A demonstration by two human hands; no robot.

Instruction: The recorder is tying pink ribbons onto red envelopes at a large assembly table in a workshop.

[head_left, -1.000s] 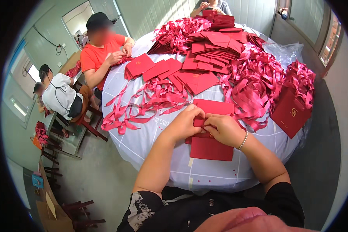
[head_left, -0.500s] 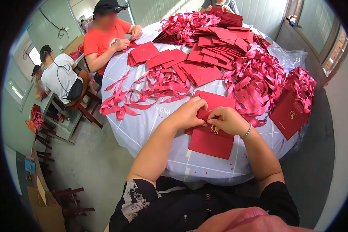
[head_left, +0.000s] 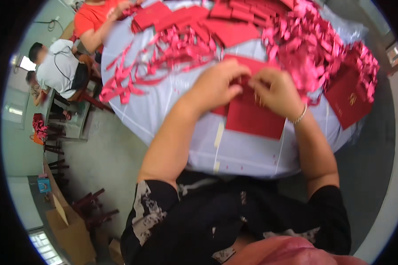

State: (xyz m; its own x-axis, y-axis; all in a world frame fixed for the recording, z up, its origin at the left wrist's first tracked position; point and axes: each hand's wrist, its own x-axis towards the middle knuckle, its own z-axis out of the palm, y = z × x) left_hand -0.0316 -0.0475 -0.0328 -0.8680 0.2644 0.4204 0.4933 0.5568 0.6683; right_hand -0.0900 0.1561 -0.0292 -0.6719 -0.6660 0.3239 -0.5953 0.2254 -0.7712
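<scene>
Two hands (head_left: 216,85) (head_left: 278,91) shifted up-frame, fingers (head_left: 265,76) bent over one red packet (head_left: 255,118), grip unclear

Head-worn wide fisheye view, facing steeply down onto the left hand (head_left: 217,85) and right hand (head_left: 279,92), close above the near edge of the tabletop (head_left: 252,154), far edge cropped by the frame.

Free tblcloth (head_left: 168,95) gap btwn L hand (head_left: 219,84) & loose ribbons (head_left: 179,42); folder pile (head_left: 239,31) ahead, ribbon heap (head_left: 300,48) R in way
</scene>
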